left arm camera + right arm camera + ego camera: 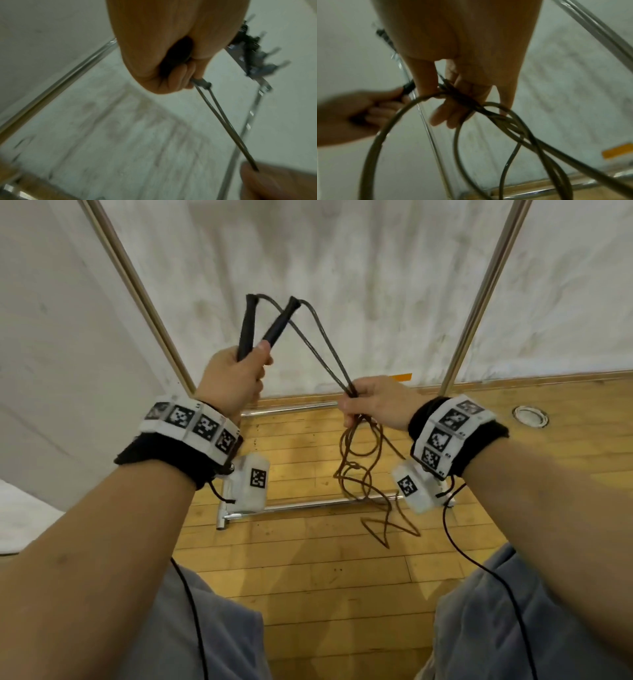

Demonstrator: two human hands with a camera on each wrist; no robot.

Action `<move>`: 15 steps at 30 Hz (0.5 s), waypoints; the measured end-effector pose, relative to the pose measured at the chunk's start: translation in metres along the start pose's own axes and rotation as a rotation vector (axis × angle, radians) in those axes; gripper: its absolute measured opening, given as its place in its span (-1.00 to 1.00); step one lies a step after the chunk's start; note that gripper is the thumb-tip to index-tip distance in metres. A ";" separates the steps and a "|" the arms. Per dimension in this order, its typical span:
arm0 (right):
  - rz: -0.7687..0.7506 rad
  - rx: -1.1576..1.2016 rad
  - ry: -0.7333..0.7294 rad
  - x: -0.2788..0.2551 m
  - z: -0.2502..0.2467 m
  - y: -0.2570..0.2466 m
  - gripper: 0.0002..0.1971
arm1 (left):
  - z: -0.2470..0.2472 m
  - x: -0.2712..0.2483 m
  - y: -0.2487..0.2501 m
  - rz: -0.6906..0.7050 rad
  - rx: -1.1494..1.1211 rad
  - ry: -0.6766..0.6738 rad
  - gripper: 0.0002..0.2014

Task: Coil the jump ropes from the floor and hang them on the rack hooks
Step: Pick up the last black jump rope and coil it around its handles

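Observation:
My left hand point(236, 371) grips both black handles point(270, 328) of a jump rope, raised in front of the white wall. Two strands of its dark cord point(322, 347) run down and right to my right hand point(363, 402), which pinches them. Below that hand the cord point(363, 470) hangs in loose loops down to the wooden floor. The left wrist view has the left hand point(171, 65) closed round the handles, with the cord point(223, 121) leading to the right hand point(267, 184). In the right wrist view the fingers point(464, 97) hold several cord loops point(505, 121).
The metal rack's two uprights point(479, 299) rise on either side, and its base bars point(308, 503) lie on the floor under my hands. The rack's hooks point(257, 56) show dark things hanging in the left wrist view. A round floor fitting point(530, 416) sits at right.

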State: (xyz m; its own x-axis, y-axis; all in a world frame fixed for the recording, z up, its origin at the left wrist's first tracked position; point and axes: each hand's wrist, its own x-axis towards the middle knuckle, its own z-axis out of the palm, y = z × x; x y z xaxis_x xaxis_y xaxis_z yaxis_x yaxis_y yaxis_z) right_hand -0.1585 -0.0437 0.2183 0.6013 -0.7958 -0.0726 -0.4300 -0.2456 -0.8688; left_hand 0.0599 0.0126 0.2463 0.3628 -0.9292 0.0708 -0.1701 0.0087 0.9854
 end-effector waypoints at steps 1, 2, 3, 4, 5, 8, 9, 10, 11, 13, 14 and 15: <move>0.009 -0.085 0.029 0.002 0.000 0.004 -0.84 | 0.003 -0.001 -0.002 0.010 0.005 0.033 -0.76; 0.026 -0.163 0.053 0.003 0.000 0.008 -0.83 | 0.008 -0.002 -0.004 0.013 -0.013 0.060 -0.75; 0.051 -0.236 0.076 0.005 0.000 0.012 -0.82 | 0.014 -0.002 -0.005 0.007 -0.054 0.097 -0.75; 0.088 -0.296 0.095 0.006 0.001 0.016 -0.82 | 0.019 -0.002 -0.004 -0.010 -0.121 0.147 -0.74; 0.128 -0.330 0.097 0.007 0.003 0.019 -0.83 | 0.022 -0.001 -0.002 -0.037 -0.205 0.209 -0.74; 0.206 -0.564 0.048 0.010 0.003 0.028 -0.75 | 0.015 0.010 0.004 -0.144 -0.425 0.423 -0.74; 0.226 -0.670 0.037 0.010 0.001 0.031 -0.76 | 0.009 0.015 0.005 -0.175 -0.463 0.486 -0.73; 0.268 -0.732 0.036 0.010 -0.001 0.033 -0.76 | 0.002 0.019 0.004 -0.201 -0.469 0.531 -0.72; 0.303 -0.757 0.041 0.010 -0.004 0.036 -0.74 | -0.001 0.022 0.002 -0.220 -0.445 0.546 -0.72; 0.373 -0.761 0.060 0.010 -0.011 0.041 -0.66 | -0.003 0.025 -0.006 -0.208 -0.338 0.518 -0.75; 0.408 -0.742 0.097 0.009 -0.014 0.041 -0.63 | -0.001 0.025 -0.009 -0.186 -0.296 0.514 -0.76; 0.435 -0.699 0.163 0.010 -0.018 0.042 -0.60 | -0.001 0.026 -0.012 -0.172 -0.268 0.536 -0.74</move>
State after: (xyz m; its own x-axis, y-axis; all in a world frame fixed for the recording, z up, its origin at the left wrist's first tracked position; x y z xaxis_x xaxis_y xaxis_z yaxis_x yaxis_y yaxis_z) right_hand -0.1827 -0.0715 0.1902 0.2033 -0.9558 -0.2126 -0.9517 -0.1419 -0.2721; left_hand 0.0720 -0.0113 0.2364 0.7858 -0.6116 -0.0925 0.1420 0.0328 0.9893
